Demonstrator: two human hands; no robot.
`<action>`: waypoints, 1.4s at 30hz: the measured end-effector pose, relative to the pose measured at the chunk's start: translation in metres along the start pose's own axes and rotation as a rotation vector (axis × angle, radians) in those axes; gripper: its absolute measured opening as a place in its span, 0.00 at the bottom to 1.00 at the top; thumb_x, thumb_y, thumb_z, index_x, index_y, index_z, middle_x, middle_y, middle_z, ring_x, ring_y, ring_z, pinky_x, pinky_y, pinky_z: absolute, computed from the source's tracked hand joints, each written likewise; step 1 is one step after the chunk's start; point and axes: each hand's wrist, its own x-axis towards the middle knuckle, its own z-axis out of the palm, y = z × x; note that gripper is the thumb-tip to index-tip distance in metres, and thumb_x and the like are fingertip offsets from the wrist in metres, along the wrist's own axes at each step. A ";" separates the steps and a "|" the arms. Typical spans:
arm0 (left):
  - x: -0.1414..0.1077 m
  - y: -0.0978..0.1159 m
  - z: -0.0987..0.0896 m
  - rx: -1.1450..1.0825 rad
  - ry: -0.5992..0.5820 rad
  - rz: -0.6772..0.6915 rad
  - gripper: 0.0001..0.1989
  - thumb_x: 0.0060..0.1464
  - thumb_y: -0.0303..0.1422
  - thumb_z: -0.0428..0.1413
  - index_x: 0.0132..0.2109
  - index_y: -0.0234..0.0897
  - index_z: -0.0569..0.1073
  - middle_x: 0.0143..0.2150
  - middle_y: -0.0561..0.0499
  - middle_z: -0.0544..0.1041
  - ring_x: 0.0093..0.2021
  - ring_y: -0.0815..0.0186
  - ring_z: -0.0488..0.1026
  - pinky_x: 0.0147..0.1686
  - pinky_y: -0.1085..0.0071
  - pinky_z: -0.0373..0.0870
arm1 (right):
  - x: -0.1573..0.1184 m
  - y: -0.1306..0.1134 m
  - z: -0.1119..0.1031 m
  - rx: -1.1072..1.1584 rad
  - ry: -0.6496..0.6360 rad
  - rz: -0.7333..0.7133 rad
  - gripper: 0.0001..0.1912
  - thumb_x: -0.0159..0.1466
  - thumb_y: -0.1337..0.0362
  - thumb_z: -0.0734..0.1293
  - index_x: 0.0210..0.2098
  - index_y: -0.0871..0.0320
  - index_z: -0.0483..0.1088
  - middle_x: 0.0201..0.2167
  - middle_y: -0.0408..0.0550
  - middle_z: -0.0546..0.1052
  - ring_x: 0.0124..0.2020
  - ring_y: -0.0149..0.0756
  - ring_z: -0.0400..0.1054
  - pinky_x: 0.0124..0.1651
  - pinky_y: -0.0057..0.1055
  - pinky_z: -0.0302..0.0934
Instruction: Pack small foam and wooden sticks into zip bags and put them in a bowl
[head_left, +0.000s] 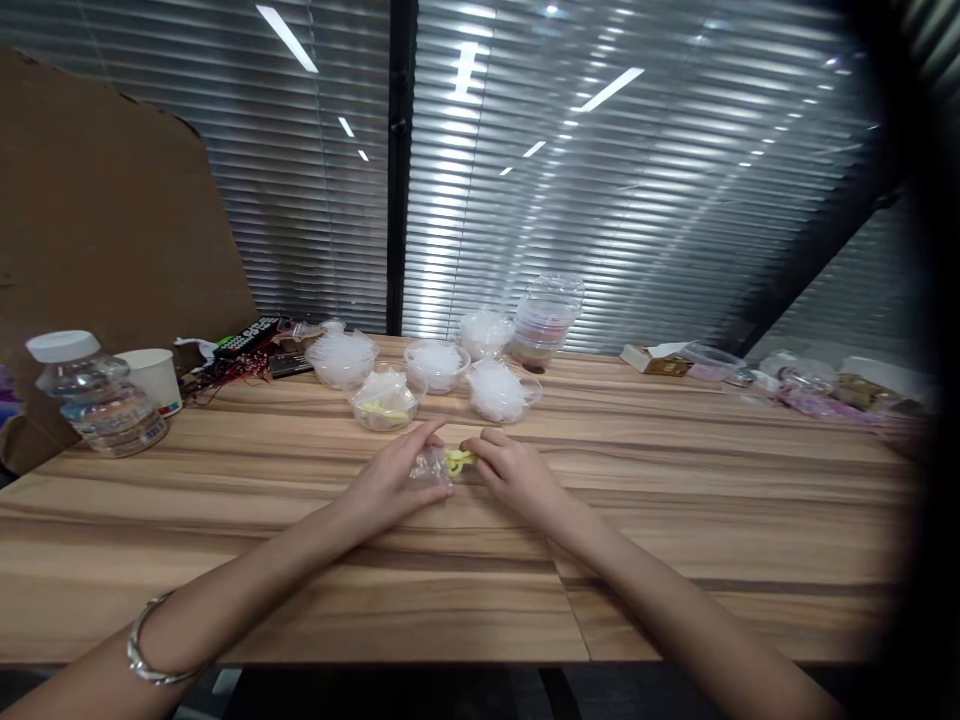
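Observation:
My left hand (394, 472) curves around a small clear plastic bag (429, 466), which sits between its thumb and fingers above the table. In the fingers of my right hand (510, 470) is a small yellow-green plastic piece with a loop (457, 461); its exact kind is not clear. The piece is at the right side of the bag, and I cannot tell whether its end lies inside. Just beyond my hands stands a clear plastic bowl (384, 405) with pale filling and another yellow-green piece in it.
Behind are several clear bowls with white stringy filling (501, 390) and a stack of clear containers (544, 320). On the left stand a clear bottle with a white lid (105, 400), a paper cup (154, 378) and tangled electronics (244, 358). A small box (656, 360) lies back right.

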 end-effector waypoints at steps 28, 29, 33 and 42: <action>0.003 0.001 0.001 -0.137 0.126 -0.007 0.38 0.48 0.37 0.61 0.62 0.40 0.53 0.51 0.44 0.69 0.51 0.60 0.68 0.52 0.61 0.66 | -0.005 -0.028 0.003 0.603 0.217 -0.177 0.12 0.63 0.67 0.62 0.46 0.54 0.65 0.47 0.49 0.67 0.51 0.37 0.61 0.51 0.34 0.60; 0.003 0.001 0.001 -0.146 0.127 -0.006 0.38 0.47 0.37 0.62 0.62 0.40 0.53 0.50 0.45 0.69 0.51 0.60 0.68 0.52 0.61 0.66 | -0.004 -0.025 0.003 0.593 0.227 -0.198 0.10 0.63 0.68 0.62 0.45 0.54 0.67 0.46 0.49 0.69 0.50 0.36 0.63 0.51 0.35 0.60; 0.001 0.005 -0.001 -0.071 0.108 0.055 0.38 0.47 0.38 0.62 0.62 0.42 0.53 0.50 0.46 0.70 0.51 0.60 0.68 0.53 0.61 0.65 | 0.000 -0.014 0.008 0.675 0.260 -0.125 0.09 0.63 0.68 0.63 0.42 0.54 0.70 0.41 0.47 0.74 0.43 0.34 0.68 0.47 0.32 0.63; -0.003 0.004 -0.002 0.007 0.032 0.186 0.36 0.50 0.38 0.59 0.62 0.43 0.52 0.51 0.46 0.70 0.51 0.61 0.68 0.52 0.62 0.66 | -0.008 -0.022 0.014 0.718 0.226 -0.071 0.05 0.61 0.67 0.65 0.36 0.55 0.72 0.35 0.45 0.76 0.39 0.34 0.70 0.45 0.32 0.64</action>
